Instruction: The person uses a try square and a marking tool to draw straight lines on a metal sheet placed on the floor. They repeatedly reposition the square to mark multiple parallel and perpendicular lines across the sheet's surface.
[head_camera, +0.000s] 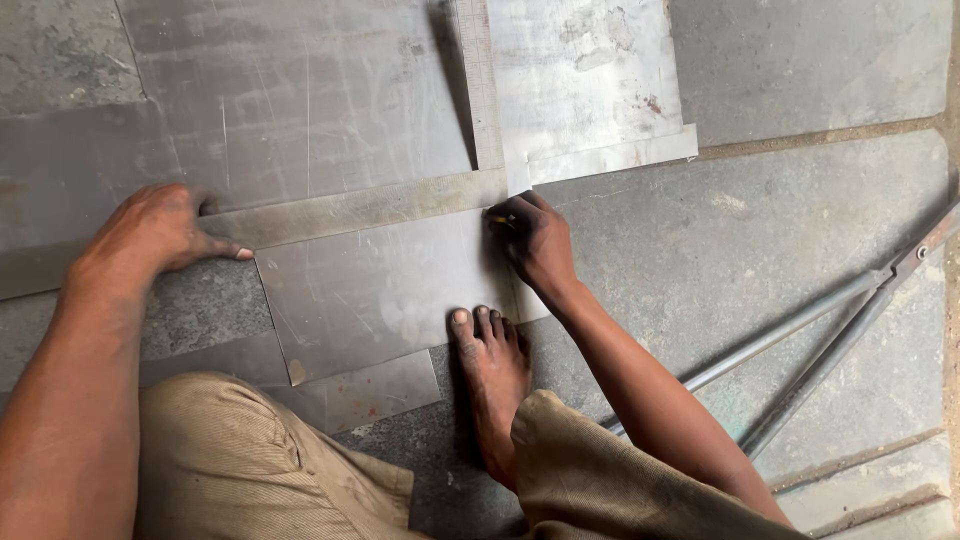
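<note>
My left hand (160, 232) presses flat on the long arm of a metal square ruler (370, 205), fingers spread, index finger pointing right. My right hand (535, 240) pinches a small marking tool (497, 217) with its tip at the ruler's edge, on a grey metal sheet (380, 290) lying on the stone floor. My bare foot (492, 365) rests on the near edge of that sheet. The ruler's short arm (480, 90) runs away from me beside another metal sheet (585, 80).
A large metal sheet (300, 90) lies at the back left. A smaller offcut (370, 395) sits under the marked sheet near my knee. Long-handled metal shears (840, 330) lie on the stone floor (740, 250) at the right.
</note>
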